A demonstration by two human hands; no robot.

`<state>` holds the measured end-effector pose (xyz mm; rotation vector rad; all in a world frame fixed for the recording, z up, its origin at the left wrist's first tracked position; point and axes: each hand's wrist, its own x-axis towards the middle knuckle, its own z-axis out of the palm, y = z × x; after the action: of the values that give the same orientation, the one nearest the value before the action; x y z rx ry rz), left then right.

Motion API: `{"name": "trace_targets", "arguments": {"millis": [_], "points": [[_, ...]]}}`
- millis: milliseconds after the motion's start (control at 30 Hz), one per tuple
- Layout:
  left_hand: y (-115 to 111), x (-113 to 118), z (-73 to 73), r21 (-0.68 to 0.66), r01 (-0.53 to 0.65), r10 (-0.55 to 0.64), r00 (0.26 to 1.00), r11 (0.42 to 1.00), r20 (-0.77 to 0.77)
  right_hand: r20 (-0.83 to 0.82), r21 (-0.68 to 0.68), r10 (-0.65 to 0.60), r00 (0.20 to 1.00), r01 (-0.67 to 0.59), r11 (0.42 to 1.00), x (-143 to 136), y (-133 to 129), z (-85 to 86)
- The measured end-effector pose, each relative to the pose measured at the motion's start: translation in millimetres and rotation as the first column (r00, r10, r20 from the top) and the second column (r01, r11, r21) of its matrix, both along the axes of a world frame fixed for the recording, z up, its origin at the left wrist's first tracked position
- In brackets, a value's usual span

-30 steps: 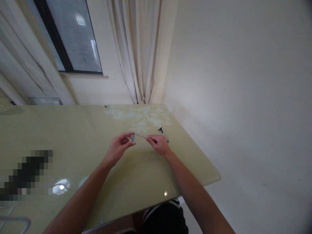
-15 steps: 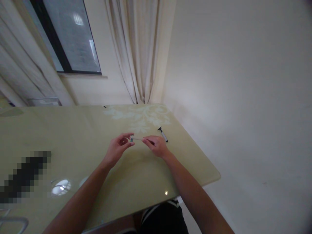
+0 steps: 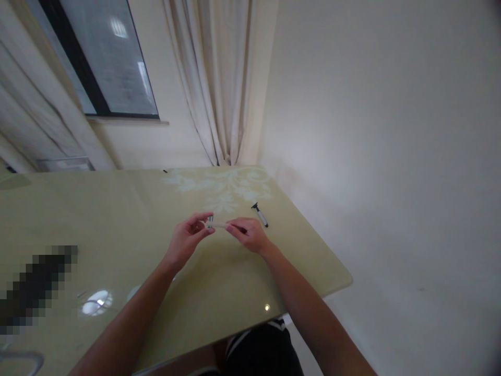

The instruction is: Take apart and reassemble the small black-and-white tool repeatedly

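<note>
My left hand (image 3: pixel 190 236) pinches a small dark and silvery piece (image 3: pixel 210 221), like a razor cartridge, upright between thumb and fingertips. My right hand (image 3: pixel 249 235) is closed on a thin, pale stick (image 3: pixel 219 225) that points left. The stick's far end reaches the small piece and appears to overlap it; its tip is too small to make out. Both hands are held over the table (image 3: pixel 219 292). Just beyond my right hand lies a razor (image 3: pixel 261 215) with a grey handle and a black head.
A blurred-out dark object (image 3: pixel 39 287) lies on the table at left. Close to the front left is a pale curved bar (image 3: pixel 23 356). A tiny black item (image 3: pixel 165 171) sits at the far edge. The wall (image 3: pixel 391 156) borders the table's right side; curtains (image 3: pixel 219 78) hang behind.
The stick has shifted slightly left, its end now further across the small piece. Both hands keep their grips. The whole view has moved a little.
</note>
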<state>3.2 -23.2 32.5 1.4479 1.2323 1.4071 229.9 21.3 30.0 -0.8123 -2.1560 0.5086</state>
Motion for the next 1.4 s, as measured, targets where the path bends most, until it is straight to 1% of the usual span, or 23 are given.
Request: {"name": "trace_targets", "arguments": {"millis": [67, 167, 233, 300, 433, 467, 533, 633, 700, 767, 800, 867, 933, 1000, 1133, 1267, 1333, 1400], "points": [[0.1, -0.3, -0.6, -0.005, 0.003, -0.003, 1.0, 1.0, -0.001, 0.025, 0.006, -0.007, 1.0, 0.007, 1.0, -2.2, -1.8, 1.2], [0.3, -0.9, -0.9, 0.0, -0.009, 0.009, 1.0, 1.0, -0.008, 0.014, 0.022, -0.113, 0.993, 0.113, 0.993, -0.6, 1.6, 1.5], [0.8, -1.4, -1.1, 0.001, -0.009, 0.009, 1.0, 1.0, -0.009, 0.002, 0.026, -0.139, 0.99, 0.138, 0.99, 1.6, 3.9, 1.4], [1.6, -2.0, -1.7, -0.003, -0.008, 0.008, 1.0, 1.0, -0.007, -0.002, 0.02, -0.109, 0.994, 0.109, 0.994, 2.1, 3.2, 1.8], [2.1, -2.4, -2.0, -0.015, -0.011, 0.012, 0.999, 1.0, 0.029, 0.018, 0.001, 0.012, 1.0, -0.012, 1.0, -1.8, -3.4, 3.5], [1.7, -2.0, -1.4, -0.018, -0.008, 0.008, 0.999, 1.0, 0.034, 0.023, 0.001, 0.018, 1.0, -0.018, 1.0, -2.5, -4.0, 3.8], [0.4, -1.1, 0.7, -0.017, -0.001, 0.001, 1.0, 1.0, 0.031, 0.022, 0.013, -0.031, 0.999, 0.031, 0.999, -2.2, -2.6, 3.6], [-1.4, -0.4, 4.4, -0.002, -0.008, 0.008, 1.0, 1.0, 0.015, 0.014, 0.039, -0.148, 0.989, 0.148, 0.988, 1.8, 3.7, 2.4], [-1.6, -1.0, 5.3, 0.004, -0.02, 0.02, 1.0, 1.0, 0.005, 0.016, 0.043, -0.174, 0.985, 0.173, 0.984, 4.0, 6.0, 1.7], [-1.1, -2.2, 4.3, 0.002, -0.035, 0.035, 0.999, 0.999, -0.001, 0.009, 0.03, -0.136, 0.991, 0.136, 0.99, 3.6, 4.2, 1.9], [-0.8, -2.6, 3.2, -0.003, -0.037, 0.037, 0.999, 0.999, -0.001, 0.009, 0.019, -0.098, 0.995, 0.098, 0.995, 2.3, 1.9, 2.3], [-0.2, -3.1, 0.6, -0.013, -0.017, 0.017, 1.0, 1.0, 0.016, 0.021, 0.004, -0.022, 1.0, 0.022, 1.0, -1.9, -3.7, 3.3], [0.0, -2.9, -1.9, -0.021, 0.02, -0.019, 0.999, 1.0, 0.033, 0.035, 0.01, 0.003, 0.999, -0.003, 1.0, -6.1, -7.8, 4.1], [0.3, -2.8, -3.5, -0.019, 0.028, -0.028, 0.999, 0.999, 0.029, 0.034, 0.025, -0.043, 0.998, 0.042, 0.999, -8.4, -8.3, 4.0], [1.7, -4.2, -4.6, -0.002, -0.013, 0.013, 1.0, 1.0, 0.012, 0.029, 0.026, -0.17, 0.985, 0.169, 0.985, -7.2, -1.2, 1.5], [2.9, -6.7, -4.0, 0.004, -0.031, 0.03, 0.999, 1.0, 0.017, 0.049, 0.031, -0.222, 0.974, 0.221, 0.975, -4.6, 2.4, 0.2], [3.0, -7.3, -3.9, 0.004, -0.041, 0.041, 0.999, 0.999, 0.009, 0.05, 0.038, -0.198, 0.979, 0.196, 0.98, -4.1, 0.5, 1.2], [3.1, -6.9, -4.4, 0.003, -0.03, 0.03, 1.0, 1.0, -0.007, 0.056, 0.032, -0.111, 0.992, 0.109, 0.993, -4.6, -2.9, 2.5]]}}
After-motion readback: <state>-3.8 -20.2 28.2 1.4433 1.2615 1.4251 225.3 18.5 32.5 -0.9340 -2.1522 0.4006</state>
